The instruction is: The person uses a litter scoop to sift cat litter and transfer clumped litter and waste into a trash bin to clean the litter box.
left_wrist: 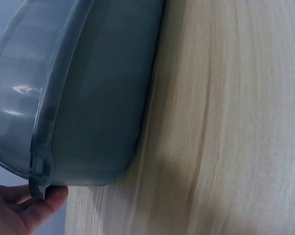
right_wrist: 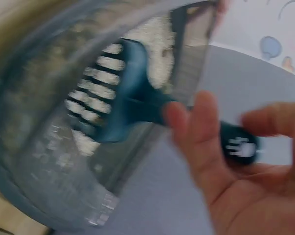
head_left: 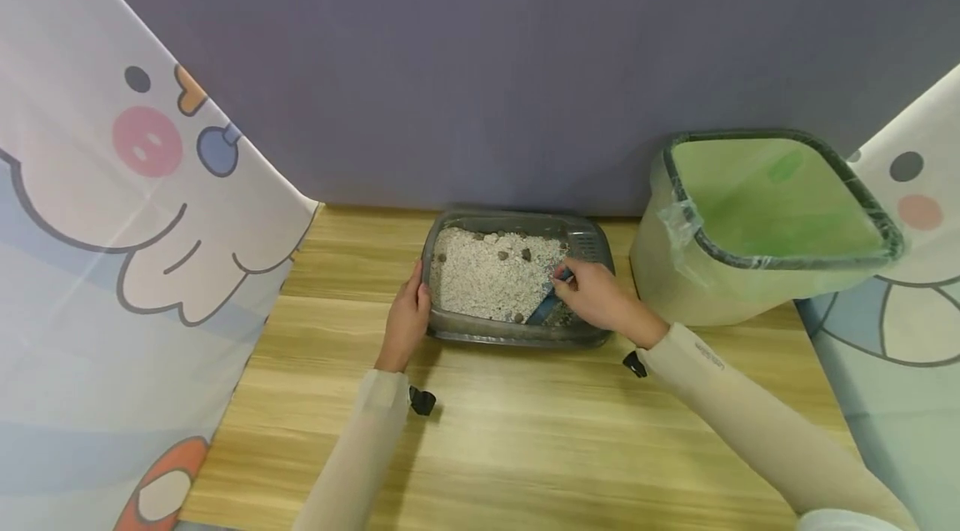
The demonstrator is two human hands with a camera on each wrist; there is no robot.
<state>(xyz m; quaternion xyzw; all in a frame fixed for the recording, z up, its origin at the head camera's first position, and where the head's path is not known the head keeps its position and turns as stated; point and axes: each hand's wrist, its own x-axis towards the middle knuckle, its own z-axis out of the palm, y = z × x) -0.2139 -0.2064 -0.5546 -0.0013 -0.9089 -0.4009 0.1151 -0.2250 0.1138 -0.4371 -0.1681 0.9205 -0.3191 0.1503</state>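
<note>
A grey litter box [head_left: 517,333] holds pale cat litter [head_left: 480,277] with several dark brown clumps [head_left: 527,255] on and in it. My left hand [head_left: 407,318] grips the box's left rim; the left wrist view shows thumb and fingers about the rim's end tab [left_wrist: 41,171]. With my right hand [head_left: 596,293] I hold the handle of a dark blue litter scoop [right_wrist: 132,93]. Its slotted head is down in the box, at the right side of the litter. In the right wrist view litter shows through the slots, and the image is blurred.
A bin [head_left: 678,289] with a translucent liner and dark rim stands right of the box, close to my right forearm. A grey-purple wall [head_left: 480,72] rises behind the wooden table [head_left: 525,431]. Cartoon-printed sheets [head_left: 67,331] hang at both sides.
</note>
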